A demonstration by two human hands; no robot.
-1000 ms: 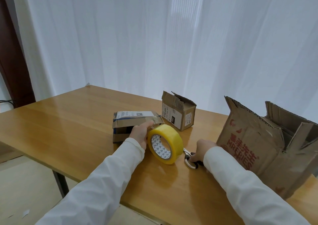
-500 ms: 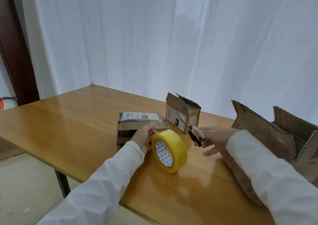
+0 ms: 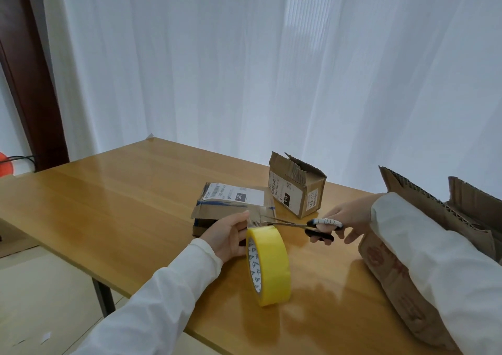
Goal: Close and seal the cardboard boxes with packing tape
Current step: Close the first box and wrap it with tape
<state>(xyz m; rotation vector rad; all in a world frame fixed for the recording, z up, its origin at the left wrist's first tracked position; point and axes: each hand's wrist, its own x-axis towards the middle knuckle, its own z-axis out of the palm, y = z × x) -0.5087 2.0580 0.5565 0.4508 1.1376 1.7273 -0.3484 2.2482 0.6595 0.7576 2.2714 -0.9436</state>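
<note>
A yellow tape roll [image 3: 269, 265] stands on edge on the wooden table [image 3: 108, 205]. My left hand [image 3: 228, 235] grips the roll's left side, thumb near the strip of clear tape running up to the flat cardboard box [image 3: 231, 201] with a white label. My right hand [image 3: 346, 220] holds black-handled scissors [image 3: 312, 225], their open blades pointing left at that tape strip just above the roll.
A small open box [image 3: 297, 189] stands behind the flat one. A large open box [image 3: 423, 246] with red print lies at the right, partly hidden by my right sleeve. White curtains hang behind the table. The table's near edge runs diagonally at the lower left.
My right hand picked the scissors up off the table and swung them left, blades now reaching the tape strip. My left hand stayed on the roll.
</note>
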